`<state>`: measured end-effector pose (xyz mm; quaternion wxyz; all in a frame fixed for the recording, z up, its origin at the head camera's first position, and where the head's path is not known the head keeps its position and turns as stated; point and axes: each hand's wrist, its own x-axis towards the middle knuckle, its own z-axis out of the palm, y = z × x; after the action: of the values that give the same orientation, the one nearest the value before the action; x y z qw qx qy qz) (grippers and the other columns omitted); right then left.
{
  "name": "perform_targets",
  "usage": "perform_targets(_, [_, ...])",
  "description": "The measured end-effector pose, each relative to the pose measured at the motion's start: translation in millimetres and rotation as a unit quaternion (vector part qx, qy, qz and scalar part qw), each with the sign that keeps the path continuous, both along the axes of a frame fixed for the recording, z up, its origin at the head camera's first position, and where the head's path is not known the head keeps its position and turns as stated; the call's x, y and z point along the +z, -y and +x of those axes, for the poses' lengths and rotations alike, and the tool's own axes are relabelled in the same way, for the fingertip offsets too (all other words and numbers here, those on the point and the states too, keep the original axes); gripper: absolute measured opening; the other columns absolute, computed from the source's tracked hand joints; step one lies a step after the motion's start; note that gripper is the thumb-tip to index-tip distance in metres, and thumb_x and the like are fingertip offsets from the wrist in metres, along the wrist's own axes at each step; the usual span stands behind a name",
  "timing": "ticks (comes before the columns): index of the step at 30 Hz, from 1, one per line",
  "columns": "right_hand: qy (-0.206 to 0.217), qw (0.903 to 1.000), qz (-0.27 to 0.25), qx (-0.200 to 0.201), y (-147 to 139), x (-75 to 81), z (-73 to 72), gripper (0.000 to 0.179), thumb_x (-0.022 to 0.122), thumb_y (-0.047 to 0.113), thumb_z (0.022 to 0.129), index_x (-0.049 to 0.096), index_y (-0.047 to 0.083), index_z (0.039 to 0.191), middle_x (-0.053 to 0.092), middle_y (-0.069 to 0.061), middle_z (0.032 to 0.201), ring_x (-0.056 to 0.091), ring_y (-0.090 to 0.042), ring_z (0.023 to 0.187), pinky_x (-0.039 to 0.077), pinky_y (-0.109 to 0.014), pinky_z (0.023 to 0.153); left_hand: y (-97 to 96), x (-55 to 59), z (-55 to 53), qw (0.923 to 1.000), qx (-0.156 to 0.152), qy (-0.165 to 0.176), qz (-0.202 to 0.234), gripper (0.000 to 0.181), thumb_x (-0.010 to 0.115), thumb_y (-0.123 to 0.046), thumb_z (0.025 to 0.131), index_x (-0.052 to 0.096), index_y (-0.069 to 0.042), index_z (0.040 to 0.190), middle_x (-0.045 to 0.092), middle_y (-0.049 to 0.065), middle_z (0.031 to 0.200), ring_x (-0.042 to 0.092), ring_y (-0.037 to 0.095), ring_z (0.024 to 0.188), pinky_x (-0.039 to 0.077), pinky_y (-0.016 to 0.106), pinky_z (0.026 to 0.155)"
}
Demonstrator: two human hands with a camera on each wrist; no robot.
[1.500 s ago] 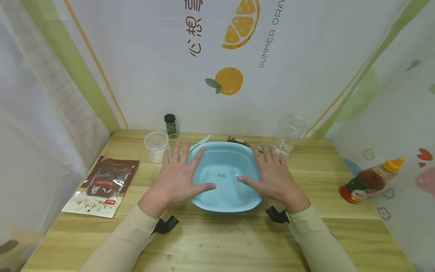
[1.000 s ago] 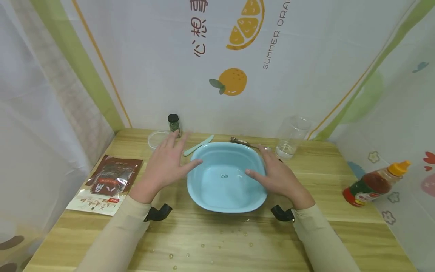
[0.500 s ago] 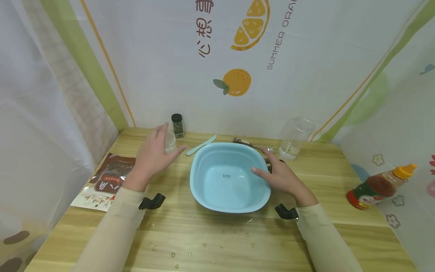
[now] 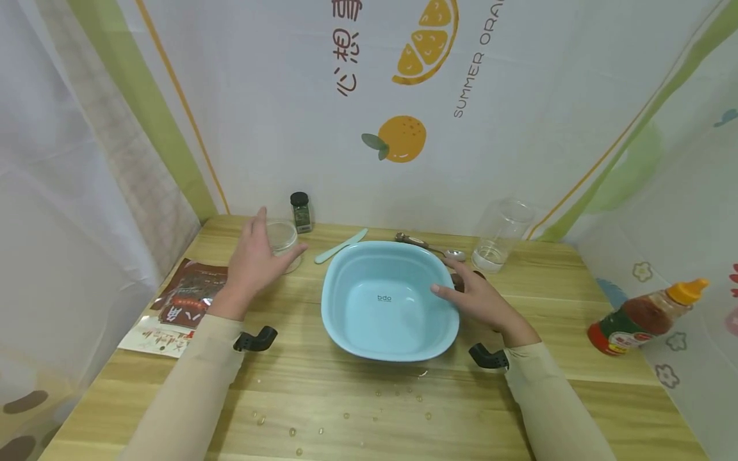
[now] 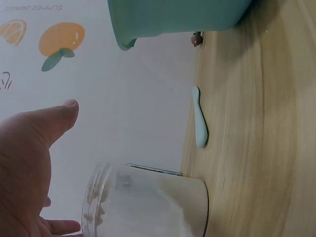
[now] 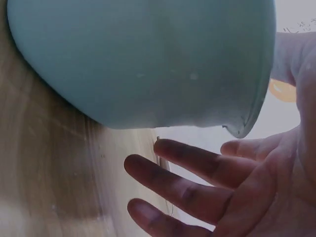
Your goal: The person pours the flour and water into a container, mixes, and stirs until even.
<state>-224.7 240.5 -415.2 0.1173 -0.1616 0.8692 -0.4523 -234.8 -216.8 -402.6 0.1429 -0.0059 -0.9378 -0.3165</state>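
Note:
A light blue basin (image 4: 390, 307) stands mid-table. My right hand (image 4: 481, 298) is at its right rim, with the thumb over the edge and the fingers outside. In the right wrist view those fingers (image 6: 180, 195) are spread and relaxed, apart from the basin wall (image 6: 148, 64). My left hand (image 4: 254, 262) is beside a clear plastic jar (image 4: 284, 238), thumb in front and fingers raised behind its left side. The left wrist view shows the jar (image 5: 153, 202) with white contents low inside and the thumb (image 5: 54, 121) stretched out apart from it.
Behind the jar stands a black-capped spice bottle (image 4: 301, 212). A pale green knife (image 4: 341, 246) and a spoon (image 4: 454, 255) lie behind the basin. Also around are a clear cup (image 4: 498, 240), a sauce bottle (image 4: 642, 317), a brown packet (image 4: 184, 301) and droplets (image 4: 292, 431) in front.
My left hand has moved left, from over the basin's left rim to the jar. The right hand remains at the right rim, its fingers lower along the outside. The head view has shifted slightly.

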Motion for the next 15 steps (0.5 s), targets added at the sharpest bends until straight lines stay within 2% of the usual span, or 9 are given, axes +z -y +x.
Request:
perform_targets(9, [0.030,0.9981,-0.048,0.025,-4.6,-5.3,-3.1,0.085,0.071,0.032,0.111,0.024,0.005,0.176,0.056,-0.036,0.156,0.071,-0.044,0.128,0.067,-0.049,0.097,5.8,-8.2,-6.4,0.9973,0.008,0.032,0.065,0.130,0.079,-0.064,0.096,0.002,0.001,0.177,0.019,0.036,0.177,0.029,0.059,0.159,0.031,0.082,0.123])
perform_targets(15, [0.036,0.9972,-0.057,0.031,-8.0,-9.1,-5.2,0.084,0.071,0.031,0.111,0.025,0.006,0.176,0.052,-0.034,0.160,0.065,-0.047,0.137,0.064,-0.051,0.103,10.2,-20.0,-11.5,0.9923,0.008,0.032,0.119,0.130,0.085,-0.052,0.097,-0.003,0.003,0.176,0.015,0.036,0.179,0.023,0.056,0.163,0.025,0.075,0.130])
